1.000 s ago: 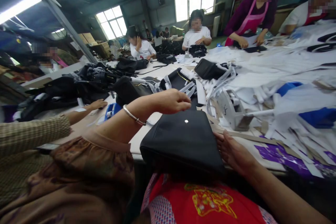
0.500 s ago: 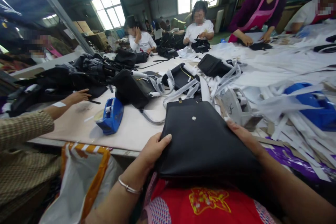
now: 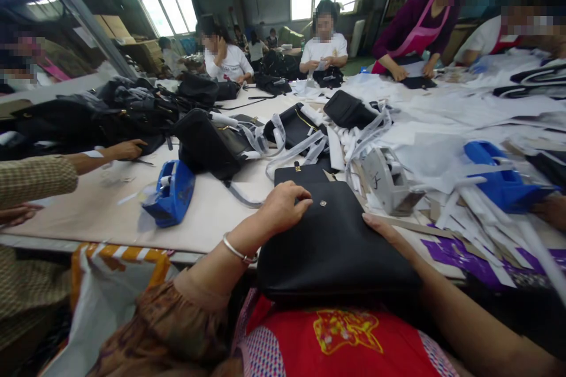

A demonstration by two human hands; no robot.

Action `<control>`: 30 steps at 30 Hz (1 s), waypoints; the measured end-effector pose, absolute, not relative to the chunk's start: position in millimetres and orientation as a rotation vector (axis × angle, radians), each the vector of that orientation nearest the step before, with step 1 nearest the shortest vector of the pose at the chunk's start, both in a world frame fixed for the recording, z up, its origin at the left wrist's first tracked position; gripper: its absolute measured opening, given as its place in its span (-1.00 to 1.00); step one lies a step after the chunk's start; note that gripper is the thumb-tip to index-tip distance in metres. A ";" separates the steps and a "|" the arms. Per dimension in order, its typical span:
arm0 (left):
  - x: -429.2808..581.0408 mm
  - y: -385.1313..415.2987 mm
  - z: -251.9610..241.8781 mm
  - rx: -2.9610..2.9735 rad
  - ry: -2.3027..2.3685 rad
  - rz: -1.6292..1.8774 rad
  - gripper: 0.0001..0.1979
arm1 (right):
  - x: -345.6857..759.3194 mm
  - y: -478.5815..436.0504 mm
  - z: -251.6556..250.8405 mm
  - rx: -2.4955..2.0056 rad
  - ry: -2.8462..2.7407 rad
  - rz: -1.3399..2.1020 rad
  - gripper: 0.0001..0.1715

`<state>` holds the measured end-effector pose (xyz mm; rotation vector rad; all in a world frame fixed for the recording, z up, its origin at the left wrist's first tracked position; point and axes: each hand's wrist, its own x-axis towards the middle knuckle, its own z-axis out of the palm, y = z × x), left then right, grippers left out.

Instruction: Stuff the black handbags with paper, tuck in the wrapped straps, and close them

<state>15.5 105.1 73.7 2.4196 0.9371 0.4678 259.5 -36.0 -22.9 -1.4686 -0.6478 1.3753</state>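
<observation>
A black handbag (image 3: 327, 253) with a small metal stud on its front leans toward me at the table's near edge. My right hand (image 3: 385, 234) grips its right side, fingers hidden behind it. My left hand (image 3: 283, 207), with a bracelet at the wrist, is over the bag's upper left part. Its fingers are curled and thumb and forefinger come close together; whatever they may hold is hidden. Behind the bag's top edge lies its flap (image 3: 289, 175), with a gold-coloured clasp piece.
A blue tape dispenser (image 3: 170, 194) stands left, a white one (image 3: 384, 182) and another blue one (image 3: 499, 179) right. More black bags (image 3: 207, 144) lie ahead. A co-worker's hand (image 3: 128, 150) reaches in from the left. A white sack (image 3: 110, 288) hangs below the table edge.
My left hand has left the bag's left side and moved up over its upper front, fingers curling. My right hand stays on the bag's right side. The camera view has shifted slightly.
</observation>
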 end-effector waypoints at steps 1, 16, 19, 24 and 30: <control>25.7 112.1 71.6 2.443 0.917 0.386 -0.78 | 262.5 -34.6 -28.8 -1.472 -0.644 1.354 -0.38; 81.6 158.7 40.8 2.460 0.515 -0.065 -0.89 | 266.4 -40.2 -38.2 -1.269 -0.548 1.432 -0.40; 85.4 155.6 37.1 2.458 0.515 -0.077 -0.93 | 266.8 -40.5 -36.4 -1.277 -0.546 1.423 -0.41; 85.1 148.2 42.3 2.454 0.467 -0.014 -0.94 | 266.9 -41.2 -34.8 -1.262 -0.522 1.436 -0.42; 51.3 143.6 63.2 2.174 0.385 0.212 -0.84 | 269.9 -42.4 -43.6 -1.204 -0.508 1.457 -0.48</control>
